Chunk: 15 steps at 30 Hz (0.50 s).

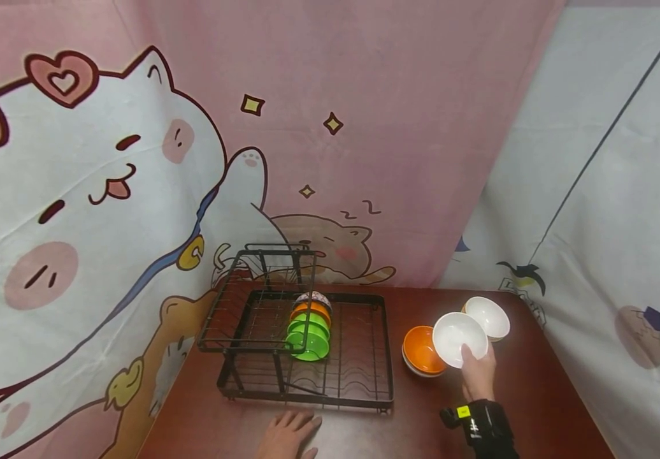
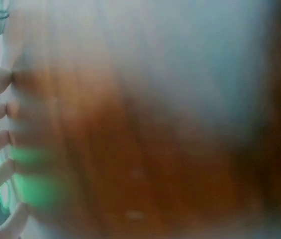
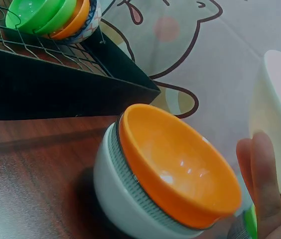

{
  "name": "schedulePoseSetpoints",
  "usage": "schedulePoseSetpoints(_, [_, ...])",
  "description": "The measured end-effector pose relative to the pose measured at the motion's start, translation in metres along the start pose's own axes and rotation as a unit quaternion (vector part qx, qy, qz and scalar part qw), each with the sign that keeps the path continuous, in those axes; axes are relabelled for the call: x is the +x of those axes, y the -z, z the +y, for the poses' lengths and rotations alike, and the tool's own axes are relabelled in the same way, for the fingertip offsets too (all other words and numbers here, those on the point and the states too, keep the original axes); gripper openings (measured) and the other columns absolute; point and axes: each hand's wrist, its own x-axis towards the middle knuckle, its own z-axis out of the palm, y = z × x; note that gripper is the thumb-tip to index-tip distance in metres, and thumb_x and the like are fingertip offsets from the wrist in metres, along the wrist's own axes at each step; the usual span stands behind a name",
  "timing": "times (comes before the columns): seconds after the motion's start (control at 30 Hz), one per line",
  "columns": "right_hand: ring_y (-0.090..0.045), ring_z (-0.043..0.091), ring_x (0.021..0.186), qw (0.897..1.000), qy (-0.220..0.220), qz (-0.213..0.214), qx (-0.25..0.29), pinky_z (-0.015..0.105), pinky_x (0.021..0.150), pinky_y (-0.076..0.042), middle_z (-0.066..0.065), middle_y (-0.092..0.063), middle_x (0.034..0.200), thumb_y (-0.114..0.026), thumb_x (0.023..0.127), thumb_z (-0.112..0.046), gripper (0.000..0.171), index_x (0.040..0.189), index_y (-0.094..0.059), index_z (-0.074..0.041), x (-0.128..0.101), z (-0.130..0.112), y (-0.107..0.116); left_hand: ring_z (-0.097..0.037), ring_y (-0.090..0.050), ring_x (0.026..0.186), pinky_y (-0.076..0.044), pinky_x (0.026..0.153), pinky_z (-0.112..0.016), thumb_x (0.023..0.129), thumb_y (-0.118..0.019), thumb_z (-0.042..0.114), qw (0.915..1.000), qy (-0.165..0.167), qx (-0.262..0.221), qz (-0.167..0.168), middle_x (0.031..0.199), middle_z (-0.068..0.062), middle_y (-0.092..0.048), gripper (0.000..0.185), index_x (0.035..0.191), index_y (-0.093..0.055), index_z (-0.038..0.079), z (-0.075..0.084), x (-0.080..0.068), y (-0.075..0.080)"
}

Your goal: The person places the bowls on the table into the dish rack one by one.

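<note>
My right hand [image 1: 479,373] pinches the rim of a white bowl [image 1: 456,335], thumb on its inside. Fingers of that hand [image 3: 267,184] lie against the bowl's outer wall in the right wrist view. Just left of it, an orange bowl [image 1: 424,349] sits nested in pale bowls. Behind the held bowl is another white bowl [image 1: 489,317], with an orange edge showing under it. My left hand [image 1: 288,435] rests on the table in front of the dish rack [image 1: 358,403], fingers extended and holding nothing.
In the black rack, green bowls [image 1: 314,347], an orange bowl [image 1: 311,308] and a patterned bowl [image 1: 321,298] stand tilted in a row. An upper wire shelf [image 1: 238,349] overhangs the rack's left side. Printed cloth [image 1: 410,159] hangs behind the brown table [image 1: 376,437].
</note>
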Motion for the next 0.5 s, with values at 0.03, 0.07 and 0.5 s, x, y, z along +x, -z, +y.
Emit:
schedulePoseSetpoints(0.03, [-0.033, 0.033, 0.118, 1.000, 0.006, -0.003, -0.010, 0.047, 0.098, -0.030, 0.017, -0.031, 0.136, -0.048, 0.090, -0.012, 0.056, 0.141, -0.023, -0.014, -0.001, -0.003, -0.002, -0.022, -0.048, 0.108, -0.040, 0.081, -0.051, 0.084, -0.042, 0.059, 0.9998, -0.012, 0.001, 0.013, 0.122, 0.010, -0.048, 0.048, 0.127, -0.044, 0.038, 0.004, 0.000, 0.004])
schedulePoseSetpoints(0.07, [-0.034, 0.032, 0.118, 1.000, 0.014, -0.005, -0.016, 0.048, 0.098, -0.030, 0.017, -0.033, 0.135, -0.047, 0.091, -0.012, 0.055, 0.140, -0.024, -0.014, -0.002, -0.006, -0.004, -0.020, -0.049, 0.107, -0.042, 0.080, -0.048, 0.085, -0.043, 0.058, 0.9988, -0.030, 0.003, 0.039, 0.121, 0.011, -0.048, 0.047, 0.127, -0.044, 0.037, 0.009, 0.002, 0.009])
schedulePoseSetpoints(0.5, [-0.049, 0.017, 0.099, 0.964, 0.222, -0.108, -0.099, 0.041, 0.084, -0.040, 0.002, -0.055, 0.109, -0.052, 0.089, -0.011, 0.027, 0.116, -0.051, -0.016, -0.053, -0.048, -0.072, -0.011, -0.054, 0.096, -0.050, 0.071, -0.028, 0.088, -0.052, 0.036, 0.8895, -0.045, -0.381, 0.248, 0.135, 0.008, -0.034, 0.066, 0.143, -0.015, 0.027, 0.094, 0.108, 0.127])
